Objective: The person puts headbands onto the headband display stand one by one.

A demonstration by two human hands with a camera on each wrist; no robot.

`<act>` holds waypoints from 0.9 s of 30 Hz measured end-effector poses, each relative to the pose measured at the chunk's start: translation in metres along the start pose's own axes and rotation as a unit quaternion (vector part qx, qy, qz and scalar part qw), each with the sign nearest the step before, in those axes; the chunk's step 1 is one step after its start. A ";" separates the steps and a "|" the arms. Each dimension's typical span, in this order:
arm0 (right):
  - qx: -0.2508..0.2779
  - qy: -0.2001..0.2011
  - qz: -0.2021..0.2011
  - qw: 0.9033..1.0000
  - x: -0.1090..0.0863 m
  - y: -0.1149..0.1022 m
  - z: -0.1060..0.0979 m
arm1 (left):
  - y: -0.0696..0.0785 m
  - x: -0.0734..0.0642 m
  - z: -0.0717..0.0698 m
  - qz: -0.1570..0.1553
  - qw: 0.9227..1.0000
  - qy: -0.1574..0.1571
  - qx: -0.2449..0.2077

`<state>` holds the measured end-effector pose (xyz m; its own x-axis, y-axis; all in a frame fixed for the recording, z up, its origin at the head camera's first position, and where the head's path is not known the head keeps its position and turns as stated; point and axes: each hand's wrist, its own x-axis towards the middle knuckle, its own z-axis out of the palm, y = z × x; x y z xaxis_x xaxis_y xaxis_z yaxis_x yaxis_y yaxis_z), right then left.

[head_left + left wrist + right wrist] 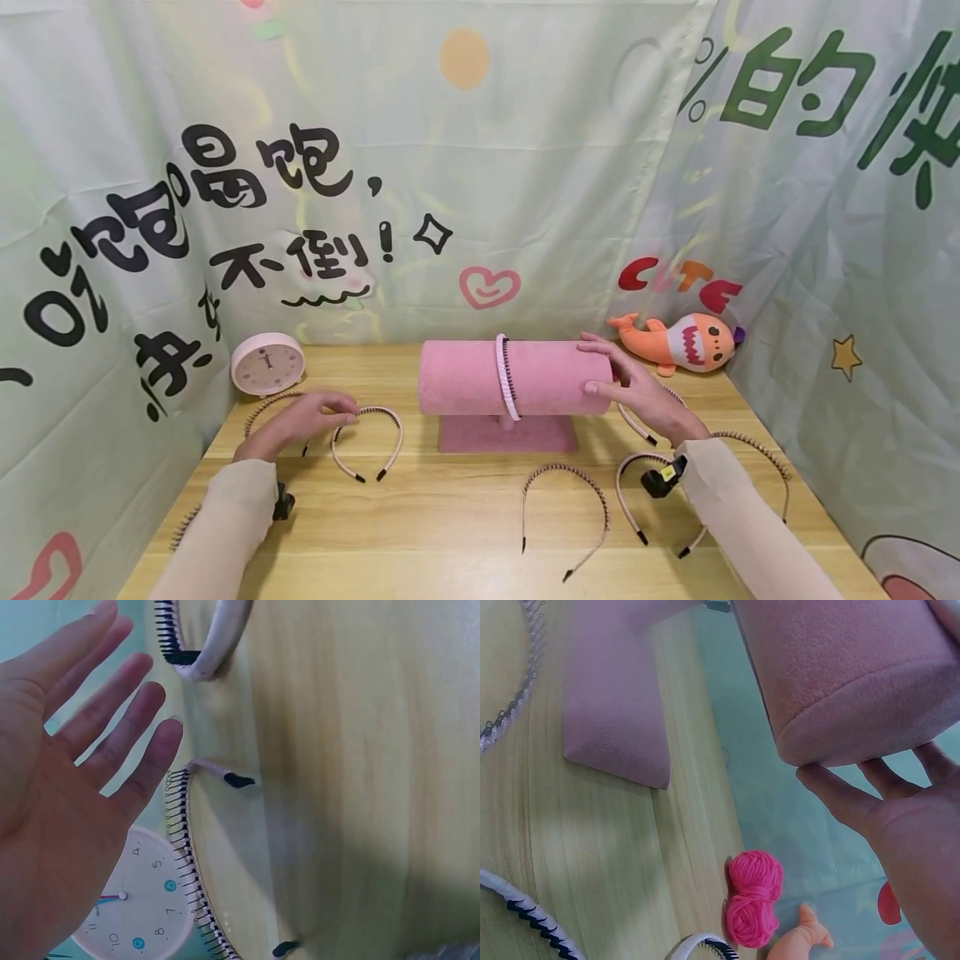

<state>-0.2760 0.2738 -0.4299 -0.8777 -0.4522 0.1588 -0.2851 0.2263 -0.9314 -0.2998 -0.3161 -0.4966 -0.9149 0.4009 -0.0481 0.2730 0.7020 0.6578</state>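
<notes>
A pink plush headband stand (457, 379), a horizontal roll on a flat base (457, 435), stands mid-table. One white headband (504, 375) with dark teeth circles its roll. My right hand (645, 396) grips the roll's right end, thumb at the front and fingers over the top; in the right wrist view the fingers (840, 799) lie along the end's edge. Over the table's left side, my left hand (300, 421) holds nothing, its fingers loosely extended in the left wrist view. Nearest to it are a pale headband (400, 433) and a beige toothed headband (255, 414), partly hidden behind the hand.
A pink clock (267, 364) stands at the back left, an orange plush toy (675, 342) at the back right. Several headbands lie on the right, among them a toothed one (606, 504) near the front. Pink yarn (754, 898) lies at the back. Printed cloth (375, 92) surrounds the table.
</notes>
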 end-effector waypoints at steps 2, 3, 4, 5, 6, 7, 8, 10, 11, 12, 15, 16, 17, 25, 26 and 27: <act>0.000 0.000 0.000 1.000 0.000 0.000 0.000 | -0.001 0.000 0.003 0.002 1.000 -0.004 0.000; -0.001 0.000 0.000 1.000 0.000 0.000 0.000 | -0.002 0.001 0.004 0.002 1.000 -0.005 0.000; -0.001 0.000 0.000 1.000 0.000 0.000 0.000 | -0.003 0.001 0.005 0.003 1.000 -0.005 -0.001; -0.001 -0.001 0.000 1.000 0.000 0.000 0.000 | -0.003 0.001 0.006 0.009 1.000 -0.006 0.002; -0.001 -0.001 0.000 1.000 0.000 0.000 0.000 | -0.003 0.001 0.007 0.007 1.000 -0.005 0.002; -0.001 -0.001 0.001 1.000 0.000 0.000 0.000 | -0.003 0.001 0.008 0.010 1.000 -0.006 0.004; -0.001 -0.002 0.001 1.000 0.000 0.000 0.000 | -0.003 0.001 0.009 0.013 1.000 -0.006 0.006; -0.001 -0.001 0.001 1.000 -0.001 0.000 0.000 | -0.003 0.001 0.010 0.018 1.000 -0.007 0.010; 0.000 -0.001 0.001 1.000 -0.001 0.000 0.000 | -0.002 0.002 0.010 0.018 1.000 -0.006 0.014; 0.001 -0.001 0.001 1.000 -0.001 0.000 0.000 | -0.002 0.002 0.010 0.018 1.000 -0.007 0.017; 0.002 0.000 0.001 1.000 0.000 0.000 0.000 | -0.001 0.002 0.011 0.016 0.999 -0.008 0.028; 0.002 0.000 0.001 1.000 0.000 0.000 0.000 | -0.001 0.002 0.011 0.014 0.999 -0.009 0.029; 0.003 -0.001 0.002 1.000 0.000 0.000 0.000 | 0.000 0.002 0.011 0.012 0.999 -0.010 0.030; 0.003 -0.003 0.002 1.000 0.000 0.000 0.000 | -0.001 0.001 0.009 -0.002 1.000 -0.013 0.024; 0.002 -0.002 0.002 1.000 0.000 0.000 0.000 | -0.001 0.001 0.009 -0.001 1.000 -0.012 0.023; 0.002 -0.002 0.003 1.000 0.000 0.000 0.000 | -0.002 0.001 0.008 -0.004 1.000 -0.009 0.021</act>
<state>-0.2755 0.2740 -0.4297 -0.8773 -0.4551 0.1523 -0.2787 0.2249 -0.9337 -0.2983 -0.3120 -0.5039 -0.9113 0.4064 -0.0669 0.2790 0.7286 0.6255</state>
